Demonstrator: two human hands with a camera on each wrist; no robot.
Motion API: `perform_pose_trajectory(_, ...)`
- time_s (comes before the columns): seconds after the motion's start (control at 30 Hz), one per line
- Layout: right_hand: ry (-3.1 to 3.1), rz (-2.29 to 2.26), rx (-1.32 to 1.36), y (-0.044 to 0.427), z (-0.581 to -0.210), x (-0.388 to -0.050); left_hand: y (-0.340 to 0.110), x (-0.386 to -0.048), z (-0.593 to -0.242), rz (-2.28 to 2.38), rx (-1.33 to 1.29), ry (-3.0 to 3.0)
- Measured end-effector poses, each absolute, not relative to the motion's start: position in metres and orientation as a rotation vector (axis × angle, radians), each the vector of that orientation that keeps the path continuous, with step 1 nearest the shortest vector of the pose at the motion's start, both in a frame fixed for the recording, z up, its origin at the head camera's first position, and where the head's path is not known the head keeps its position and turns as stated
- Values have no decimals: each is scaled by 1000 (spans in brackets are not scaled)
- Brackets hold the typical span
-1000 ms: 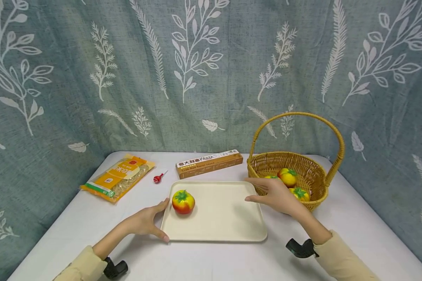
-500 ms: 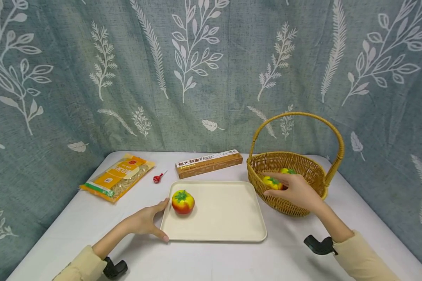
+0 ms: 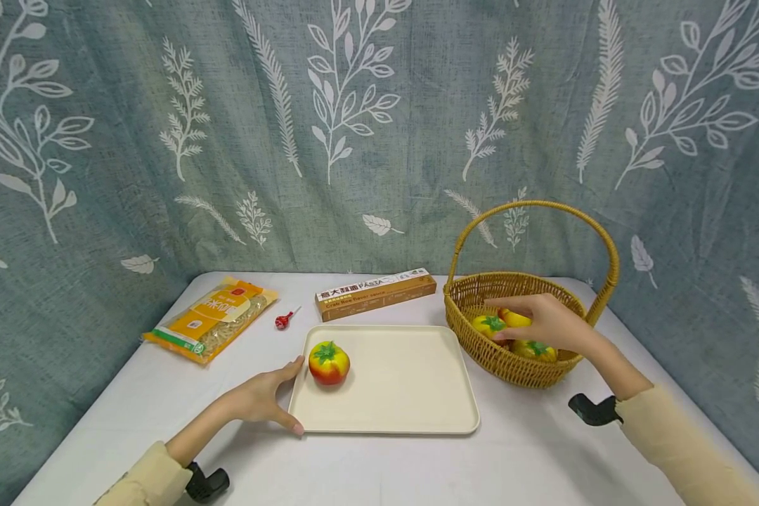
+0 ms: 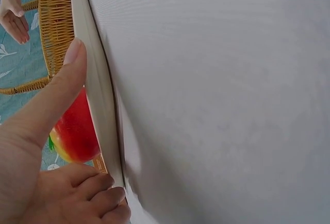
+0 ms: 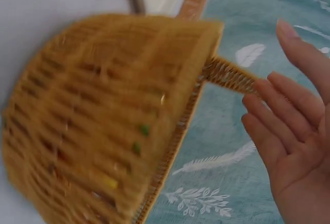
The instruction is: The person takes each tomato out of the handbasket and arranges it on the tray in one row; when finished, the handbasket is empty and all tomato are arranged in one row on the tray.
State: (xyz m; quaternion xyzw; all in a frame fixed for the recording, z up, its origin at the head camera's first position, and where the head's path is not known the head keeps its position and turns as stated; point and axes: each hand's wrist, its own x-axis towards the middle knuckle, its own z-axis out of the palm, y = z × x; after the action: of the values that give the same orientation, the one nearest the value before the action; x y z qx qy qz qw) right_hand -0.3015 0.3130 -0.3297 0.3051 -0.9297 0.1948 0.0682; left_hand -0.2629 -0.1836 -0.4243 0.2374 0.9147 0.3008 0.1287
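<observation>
A cream tray (image 3: 392, 379) lies mid-table with one red and yellow fruit (image 3: 329, 364) near its left end. My left hand (image 3: 259, 399) rests at the tray's left edge, thumb and fingers spread along it; in the left wrist view the thumb touches the rim (image 4: 98, 79). My right hand (image 3: 547, 325) hovers over the wicker basket (image 3: 512, 369), fingers extended and holding nothing. Below it in the basket lie several similar fruits (image 3: 488, 325). The right wrist view has the hand (image 5: 299, 131) beside the basket's rim, near the handle.
An orange bag of dry food (image 3: 211, 320) lies at the back left, with a red lollipop (image 3: 282, 322) beside it. A long pasta box (image 3: 376, 295) sits behind the tray. The basket's tall handle (image 3: 537, 204) arches up behind my right hand. A patterned curtain surrounds the table.
My right hand has moved right from above the tray's right edge to over the basket. My left hand, the tray and its fruit have stayed in place.
</observation>
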Motion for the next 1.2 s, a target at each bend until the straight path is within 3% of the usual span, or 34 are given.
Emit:
perform_pose_trajectory(0.4,-3012,512,1033,319,-318,-333,-183,-262,-423,882,670,2653)
perform_pose_trajectory(1.2,-3171,407,1179,323,-335,-373,-184,-265,-426,882,678,2650)
